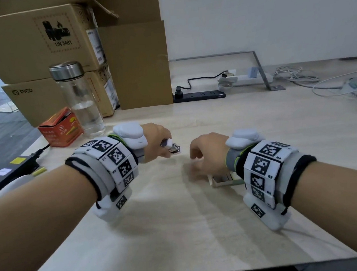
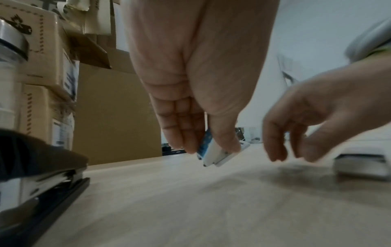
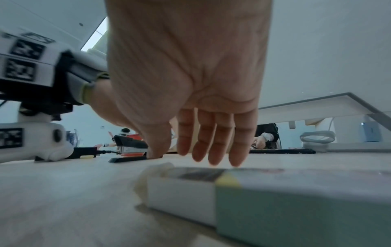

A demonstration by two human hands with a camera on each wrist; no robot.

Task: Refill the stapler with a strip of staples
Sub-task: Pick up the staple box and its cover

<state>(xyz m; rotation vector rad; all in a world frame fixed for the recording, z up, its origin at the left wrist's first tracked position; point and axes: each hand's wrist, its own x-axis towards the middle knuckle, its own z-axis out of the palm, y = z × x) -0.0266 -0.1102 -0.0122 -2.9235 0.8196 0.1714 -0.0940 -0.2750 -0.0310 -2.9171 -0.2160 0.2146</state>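
My left hand (image 1: 168, 149) pinches a small white and blue stapler (image 2: 220, 151) between thumb and fingers, just above the table; its metal front end (image 1: 174, 149) points right. My right hand (image 1: 196, 155) hangs a little to the right of it with fingers relaxed and pointing down, holding nothing; its fingertips (image 3: 213, 158) are close to the table top. Under the right wrist lies an open staple box (image 1: 223, 180), a white tray in a pale green sleeve (image 3: 264, 197). A larger black desk stapler (image 2: 42, 183) sits on the table to my left, hidden in the head view.
Cardboard boxes (image 1: 38, 43) are stacked at the back left, with a glass bottle (image 1: 78, 100) and an orange carton (image 1: 59, 129) in front of them. A black power adapter (image 1: 11, 172) lies at the left edge. A black power strip (image 1: 200, 95) and cables lie at the back.
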